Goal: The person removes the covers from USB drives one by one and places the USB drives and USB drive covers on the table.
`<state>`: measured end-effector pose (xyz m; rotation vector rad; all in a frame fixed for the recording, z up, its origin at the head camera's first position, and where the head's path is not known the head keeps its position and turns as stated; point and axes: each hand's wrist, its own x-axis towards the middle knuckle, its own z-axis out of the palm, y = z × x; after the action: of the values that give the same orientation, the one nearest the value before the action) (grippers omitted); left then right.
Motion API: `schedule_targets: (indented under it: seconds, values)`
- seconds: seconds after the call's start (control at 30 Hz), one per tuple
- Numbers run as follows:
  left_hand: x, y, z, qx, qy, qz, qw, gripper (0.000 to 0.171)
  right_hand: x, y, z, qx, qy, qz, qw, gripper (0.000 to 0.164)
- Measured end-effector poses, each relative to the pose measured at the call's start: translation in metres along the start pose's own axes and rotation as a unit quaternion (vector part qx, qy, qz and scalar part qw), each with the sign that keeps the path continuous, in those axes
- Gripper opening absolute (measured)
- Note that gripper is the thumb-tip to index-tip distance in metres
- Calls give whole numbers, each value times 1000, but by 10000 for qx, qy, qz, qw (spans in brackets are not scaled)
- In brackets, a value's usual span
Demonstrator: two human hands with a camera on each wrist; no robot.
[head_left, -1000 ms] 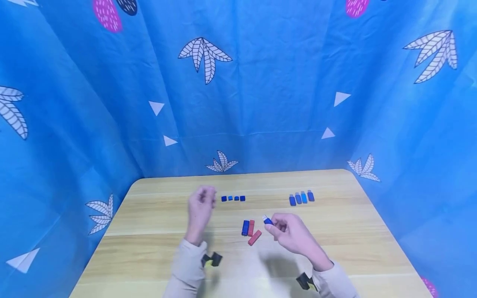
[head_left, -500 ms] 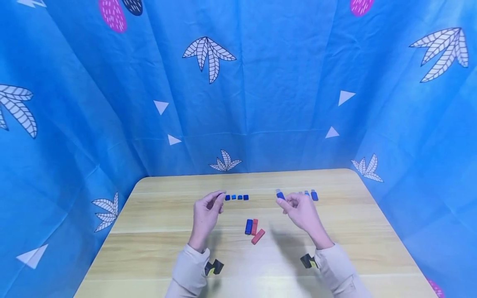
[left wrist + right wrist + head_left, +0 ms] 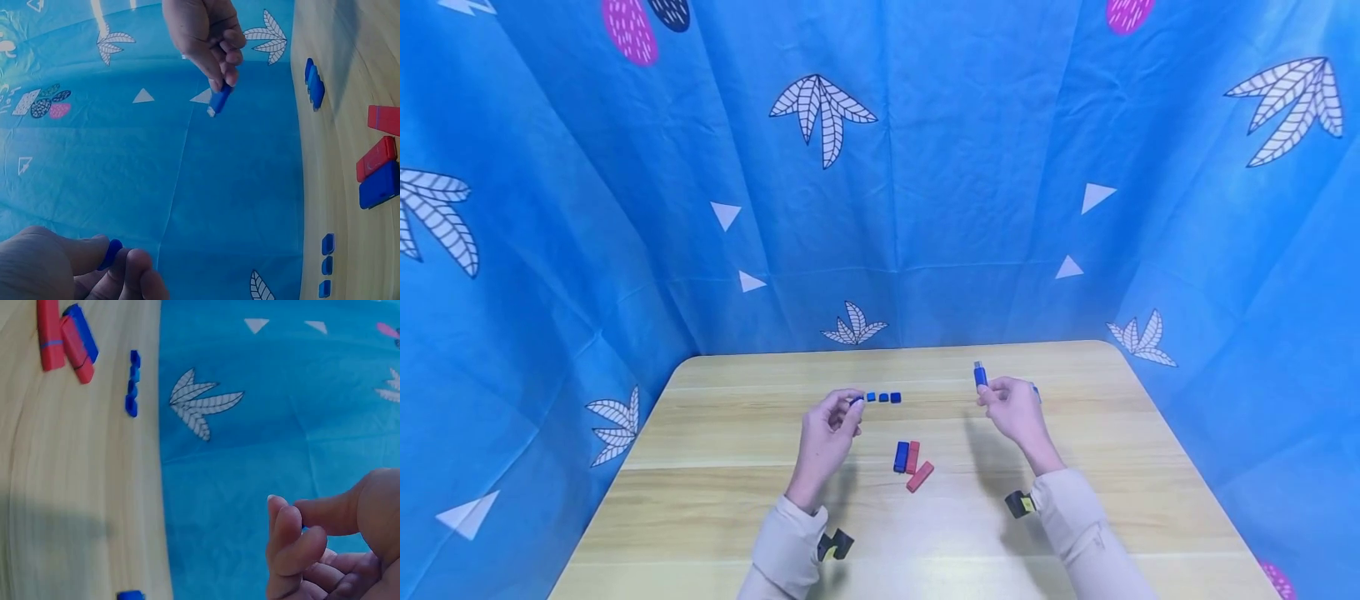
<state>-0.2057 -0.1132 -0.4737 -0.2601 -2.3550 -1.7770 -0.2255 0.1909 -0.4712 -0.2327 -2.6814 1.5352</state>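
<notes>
My left hand (image 3: 822,442) pinches a small dark blue USB stick cap (image 3: 110,255) between thumb and fingers, at the left end of a short row of blue caps (image 3: 883,397). Across from it, my right hand (image 3: 1018,414) holds a blue USB stick (image 3: 981,377) by its body, metal plug pointing up and away in the head view. Thumb and fingertips hide most of that stick in the right wrist view. The two hands are well apart, both raised over the table.
Two red capped sticks (image 3: 920,477) and a blue capped stick (image 3: 901,457) lie mid-table. Several uncapped blue USB sticks (image 3: 314,87) lie at the right, mostly hidden behind my right hand in the head view. A blue patterned curtain (image 3: 887,208) hangs behind the wooden table (image 3: 700,467).
My left hand has moved right to the cap row and taken the leftmost cap. My right hand has risen away from the middle with the USB stick, whose plug has turned upward.
</notes>
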Motion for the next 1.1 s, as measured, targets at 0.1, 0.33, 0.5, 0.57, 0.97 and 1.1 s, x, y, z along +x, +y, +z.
schedule_targets:
  seconds: [0.1,0.33,0.5,0.57,0.97,1.1]
  values:
    - [-1,0,0,-59,6,-104,9999,16,5,5,1,58,20,133,9999,28]
    - [-2,0,3,-25,-27,-149,9999,17,15,17,2,97,-24,493,9987,29]
    - [-2,0,5,59,-107,-44,9999,22,20,26,5,4,14,635,9980,29]
    - [-2,0,6,121,-143,-22,9998,24,22,30,6,-55,29,669,9977,29]
    - [-5,-1,5,355,-169,215,9990,19,31,50,17,-381,139,757,9963,28]
    - [-5,-2,5,454,-153,278,9985,20,34,56,20,-323,146,789,9962,25]
